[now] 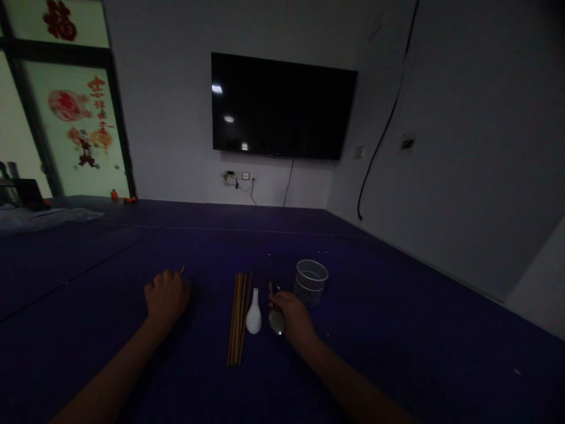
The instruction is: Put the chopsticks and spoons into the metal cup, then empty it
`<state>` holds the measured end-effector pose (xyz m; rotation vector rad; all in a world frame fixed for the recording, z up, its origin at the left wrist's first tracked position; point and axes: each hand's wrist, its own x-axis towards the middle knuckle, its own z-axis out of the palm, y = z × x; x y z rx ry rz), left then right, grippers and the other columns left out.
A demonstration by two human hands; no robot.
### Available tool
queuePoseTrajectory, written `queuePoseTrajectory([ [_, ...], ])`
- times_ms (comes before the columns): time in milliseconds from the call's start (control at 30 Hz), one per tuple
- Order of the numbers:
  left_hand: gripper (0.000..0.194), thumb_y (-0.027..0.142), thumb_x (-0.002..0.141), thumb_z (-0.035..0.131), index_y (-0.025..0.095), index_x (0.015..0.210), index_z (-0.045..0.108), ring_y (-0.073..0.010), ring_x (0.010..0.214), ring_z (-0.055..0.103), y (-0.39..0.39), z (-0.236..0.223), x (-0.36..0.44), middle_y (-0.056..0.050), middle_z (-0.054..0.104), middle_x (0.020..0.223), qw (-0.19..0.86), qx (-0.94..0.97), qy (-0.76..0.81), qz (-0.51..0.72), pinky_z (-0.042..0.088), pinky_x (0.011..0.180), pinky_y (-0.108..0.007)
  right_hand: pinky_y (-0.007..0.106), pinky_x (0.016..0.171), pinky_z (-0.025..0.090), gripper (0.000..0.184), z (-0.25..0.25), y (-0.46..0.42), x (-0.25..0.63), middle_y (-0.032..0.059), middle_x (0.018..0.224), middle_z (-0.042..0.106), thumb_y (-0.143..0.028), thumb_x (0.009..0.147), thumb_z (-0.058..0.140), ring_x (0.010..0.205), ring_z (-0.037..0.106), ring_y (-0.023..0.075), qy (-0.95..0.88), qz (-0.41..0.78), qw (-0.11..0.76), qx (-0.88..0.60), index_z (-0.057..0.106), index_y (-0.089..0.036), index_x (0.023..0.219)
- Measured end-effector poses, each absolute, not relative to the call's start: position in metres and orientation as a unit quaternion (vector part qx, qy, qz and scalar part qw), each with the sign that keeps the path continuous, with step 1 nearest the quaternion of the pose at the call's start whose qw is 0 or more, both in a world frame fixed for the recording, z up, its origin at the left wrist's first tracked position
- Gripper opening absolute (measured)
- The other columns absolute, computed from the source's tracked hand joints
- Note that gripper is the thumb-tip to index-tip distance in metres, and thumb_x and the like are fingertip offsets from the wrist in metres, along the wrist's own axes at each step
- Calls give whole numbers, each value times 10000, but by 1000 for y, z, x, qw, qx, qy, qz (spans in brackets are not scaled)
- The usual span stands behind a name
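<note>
Silver metal spoon: lower centre of frame, in right hand. Right grip closed on its handle. Long axis runs nearly up-down in frame, top leaning slightly left; bowl end points to bottom edge, handle end to the TV side. White ceramic spoon just left of it, bowl also toward bottom edge, handle up with slight right lean. Bundle of thin brown wooden chopsticks left of that, roughly parallel, tops leaning right. Grey metal cylindrical cup upright, beyond right hand, to its upper right. Left hand lower left of centre, fingers curled; thin light tip shows beside them, rest hidden, cannot tell if left grip is closed on it. All on dark purple-blue bench. Black wall TV upper centre, no readable brand. Red character 福 upper left; smaller red writing on glass door below, not clearly readable.
</note>
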<state>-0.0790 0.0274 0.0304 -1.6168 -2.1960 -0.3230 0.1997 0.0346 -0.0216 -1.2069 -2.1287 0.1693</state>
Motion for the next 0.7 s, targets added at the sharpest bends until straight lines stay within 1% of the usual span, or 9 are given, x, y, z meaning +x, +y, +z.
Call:
queuePoseTrajectory([
  [67, 424, 315, 852, 340, 34, 1024, 606, -346, 976, 523, 29, 27, -88, -214, 580, 1013, 171, -564, -803, -86, 412, 759, -437, 300, 861, 428, 353, -20, 34, 200, 96, 1026, 657, -25, 785, 460, 967, 586, 191, -821, 59, 312, -475, 661, -171, 1035],
  [167, 381, 253, 839, 347, 41, 975, 633, -339, 973, 545, 31, 23, -94, -220, 593, 1002, 136, -556, -818, -64, 428, 741, -414, 289, 882, 411, 378, -20, 34, 199, 109, 1058, 645, 1, 786, 428, 1004, 570, 193, -827, 43, 283, -483, 654, -151, 1048],
  [300, 362, 148, 807, 322, 61, 904, 659, -326, 912, 584, 34, 21, -97, -224, 619, 952, 104, -563, -818, -57, 452, 674, -387, 279, 869, 420, 379, -23, 38, 197, 110, 1047, 647, -7, 797, 420, 989, 579, 195, -826, 33, 270, -494, 640, -144, 1073],
  [367, 369, 115, 794, 309, 61, 878, 665, -317, 864, 600, 35, 21, -98, -224, 631, 914, 98, -571, -813, -58, 459, 640, -378, 283, 875, 421, 389, -24, 40, 195, 107, 1054, 647, -13, 802, 412, 994, 580, 195, -825, 26, 269, -497, 632, -154, 1090],
  [467, 363, 90, 776, 315, 66, 854, 669, -300, 820, 612, 35, 21, -99, -215, 645, 879, 96, -582, -805, -60, 469, 617, -367, 288, 914, 405, 442, -23, 40, 192, 116, 1117, 625, 12, 784, 390, 1052, 557, 195, -823, 14, 266, -501, 611, -148, 1132],
  [600, 341, 70, 766, 332, 80, 817, 668, -280, 801, 625, 34, 23, -100, -193, 654, 850, 92, -596, -796, -57, 483, 619, -351, 295, 942, 392, 511, -18, 38, 187, 124, 1177, 597, 47, 746, 375, 1108, 527, 203, -822, -3, 241, -516, 580, -127, 1182],
  [700, 341, 66, 776, 324, 78, 851, 656, -281, 818, 624, 33, 25, -98, -190, 651, 866, 99, -604, -789, -61, 487, 633, -356, 310, 959, 379, 510, -16, 38, 186, 127, 1191, 589, 35, 753, 382, 1131, 511, 209, -830, -12, 226, -510, 562, -122, 1204],
])
